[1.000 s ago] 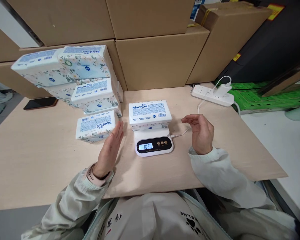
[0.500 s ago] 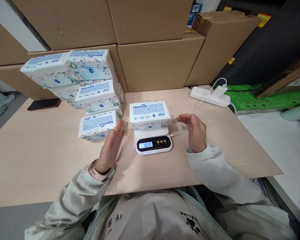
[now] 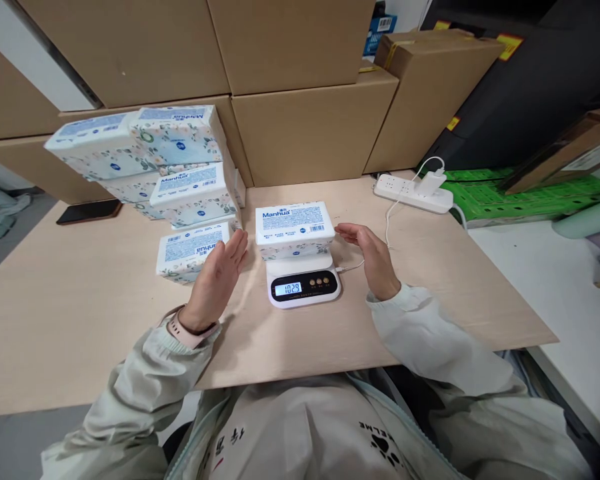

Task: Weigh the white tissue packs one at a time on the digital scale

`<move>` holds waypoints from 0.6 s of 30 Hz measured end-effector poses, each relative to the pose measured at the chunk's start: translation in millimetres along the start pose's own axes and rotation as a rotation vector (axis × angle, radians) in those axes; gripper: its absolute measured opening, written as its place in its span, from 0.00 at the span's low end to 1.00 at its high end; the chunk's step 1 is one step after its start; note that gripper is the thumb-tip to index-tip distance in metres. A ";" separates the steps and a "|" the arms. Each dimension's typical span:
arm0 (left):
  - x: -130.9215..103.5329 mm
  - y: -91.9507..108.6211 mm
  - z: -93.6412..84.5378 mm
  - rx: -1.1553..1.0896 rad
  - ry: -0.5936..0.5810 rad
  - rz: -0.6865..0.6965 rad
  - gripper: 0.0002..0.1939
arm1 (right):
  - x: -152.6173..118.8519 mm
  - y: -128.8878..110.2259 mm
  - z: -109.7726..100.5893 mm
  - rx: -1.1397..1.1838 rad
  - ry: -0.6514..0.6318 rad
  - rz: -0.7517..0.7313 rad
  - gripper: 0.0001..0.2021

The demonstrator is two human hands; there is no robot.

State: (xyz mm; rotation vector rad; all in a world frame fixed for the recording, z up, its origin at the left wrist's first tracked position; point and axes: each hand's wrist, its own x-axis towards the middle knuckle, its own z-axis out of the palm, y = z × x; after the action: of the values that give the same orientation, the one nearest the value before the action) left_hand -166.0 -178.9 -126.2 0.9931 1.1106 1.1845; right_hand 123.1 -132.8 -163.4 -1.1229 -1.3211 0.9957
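A white and blue tissue pack point(image 3: 295, 230) rests on the white kitchen scale point(image 3: 304, 287), whose lit display reads 102.9. My left hand point(image 3: 217, 277) is open to the left of that pack, fingers stretched out, holding nothing. It partly covers a single tissue pack point(image 3: 187, 250) lying on the table behind it. My right hand point(image 3: 373, 257) is open too, its fingertips close to the right side of the pack on the scale; whether they touch it I cannot tell. Farther back on the left stand several stacked tissue packs point(image 3: 180, 143).
Cardboard boxes point(image 3: 310, 127) line the back of the wooden table point(image 3: 105, 320). A phone point(image 3: 89, 211) lies at the left behind the stack. On the right, a power strip point(image 3: 413, 193) has a cable running to the scale, with a green crate point(image 3: 525, 197) beyond.
My right hand has moved left, closer to the pack on the scale. My left hand has shifted slightly, and the view has turned a little. The display reading is the same.
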 end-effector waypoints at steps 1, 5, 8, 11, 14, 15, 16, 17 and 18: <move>0.7 1.3 0.5 0.002 -0.003 -0.007 0.36 | 0.1 -0.7 0.5 -0.002 -0.004 0.001 0.27; 2.9 3.3 2.0 0.000 -0.004 -0.039 0.35 | 0.3 -2.7 1.3 -0.017 -0.014 -0.005 0.25; 4.2 4.2 1.2 -0.009 0.013 -0.056 0.34 | 1.8 -3.3 0.1 -0.021 -0.016 -0.009 0.25; 6.5 7.1 -0.9 -0.015 0.029 -0.078 0.33 | 5.0 -3.4 -1.6 -0.017 -0.015 0.000 0.23; 10.8 13.9 -0.5 -0.032 0.032 -0.115 0.33 | 7.1 -6.4 -0.6 -0.025 -0.024 0.034 0.23; 12.7 17.3 1.0 -0.035 0.012 -0.145 0.34 | 7.0 -8.9 0.8 -0.029 -0.050 0.054 0.24; 14.8 21.4 3.5 -0.034 -0.023 -0.179 0.35 | 6.6 -12.2 2.7 -0.028 -0.092 0.076 0.24; 17.3 26.1 7.0 -0.026 -0.069 -0.210 0.36 | 6.3 -16.2 4.8 -0.021 -0.147 0.098 0.25; 20.4 31.4 11.5 -0.013 -0.116 -0.230 0.37 | 6.6 -20.7 6.8 -0.007 -0.208 0.112 0.25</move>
State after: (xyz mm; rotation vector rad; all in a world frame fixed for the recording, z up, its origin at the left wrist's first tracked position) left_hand -159.8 -154.9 -95.9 0.8867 1.0912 0.9367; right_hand 115.0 -130.2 -142.3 -1.1322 -1.4393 1.2176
